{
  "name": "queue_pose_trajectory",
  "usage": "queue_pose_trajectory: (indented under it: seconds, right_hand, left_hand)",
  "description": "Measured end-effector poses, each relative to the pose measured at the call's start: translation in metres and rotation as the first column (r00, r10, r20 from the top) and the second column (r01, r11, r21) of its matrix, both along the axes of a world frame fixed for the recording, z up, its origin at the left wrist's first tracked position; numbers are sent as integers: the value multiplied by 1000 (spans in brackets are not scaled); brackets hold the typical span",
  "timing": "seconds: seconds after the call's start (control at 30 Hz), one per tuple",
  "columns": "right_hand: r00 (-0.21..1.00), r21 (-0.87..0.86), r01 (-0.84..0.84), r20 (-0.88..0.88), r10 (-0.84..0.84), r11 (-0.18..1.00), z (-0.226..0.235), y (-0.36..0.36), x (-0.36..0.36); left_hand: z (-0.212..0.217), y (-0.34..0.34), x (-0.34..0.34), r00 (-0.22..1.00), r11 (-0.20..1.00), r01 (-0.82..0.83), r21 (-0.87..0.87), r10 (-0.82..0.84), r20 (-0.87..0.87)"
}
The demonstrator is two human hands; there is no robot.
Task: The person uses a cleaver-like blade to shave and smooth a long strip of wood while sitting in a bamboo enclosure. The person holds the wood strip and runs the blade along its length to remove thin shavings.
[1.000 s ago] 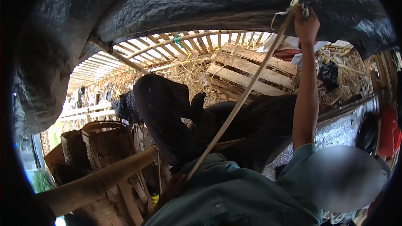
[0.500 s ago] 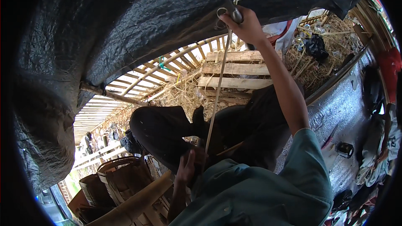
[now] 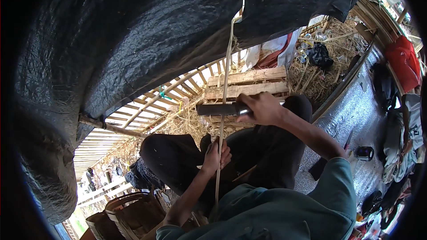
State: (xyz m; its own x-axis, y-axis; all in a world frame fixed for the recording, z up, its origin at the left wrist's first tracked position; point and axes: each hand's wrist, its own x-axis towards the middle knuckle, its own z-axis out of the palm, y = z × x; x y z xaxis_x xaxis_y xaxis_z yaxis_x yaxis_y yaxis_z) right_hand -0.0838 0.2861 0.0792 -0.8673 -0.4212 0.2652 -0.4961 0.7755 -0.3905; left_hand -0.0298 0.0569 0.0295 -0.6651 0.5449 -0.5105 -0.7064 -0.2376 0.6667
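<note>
A long pale bamboo strip [image 3: 227, 69] runs upright in front of me, from the dark sheet overhead down to my lap. Low on it, my left hand [image 3: 215, 156] is closed with its fingers around the strip, over my folded legs. My right hand [image 3: 266, 109] grips the handle of a broad dark-bladed knife [image 3: 216, 109]. Its blade points left and crosses the strip above my left hand; whether the edge bites into it cannot be made out. Near its top the strip has a kink with a thinner, lighter piece continuing upward.
A black plastic sheet [image 3: 147, 31] hangs low ahead and to the left. Beyond my knees lies a wooden slat pallet [image 3: 247, 77] on straw. Woven baskets [image 3: 135, 215] stand at lower left. On the silvery mat [image 3: 342, 120] at right sits a small black round item [image 3: 364, 153].
My right hand has come down from high up, bringing the knife across the strip. My left hand has risen from my lap and now grips the strip. The view has shifted slightly.
</note>
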Motion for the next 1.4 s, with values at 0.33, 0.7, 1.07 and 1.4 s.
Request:
queue_pose_trajectory:
  seconds: [0.33,0.7,1.07,1.4]
  right_hand:
    - [952,100,292,68,-299,951,-25,32,-61]
    - [943,127,333,-58,-328,934,-20,42,-94]
    - [810,79,576,79,-581,814,-22,73,-125]
    - [935,-116,353,75,-347,928,-25,61,-65]
  left_hand:
    - [1,-2,-9,999,999,-43,1,43,-15]
    - [-20,1,-2,994,997,-77,8,77,-81]
    - [-8,6,21,999,999,-28,-27,29,34]
    - [-35,1,9,999,965,-51,256,52,2]
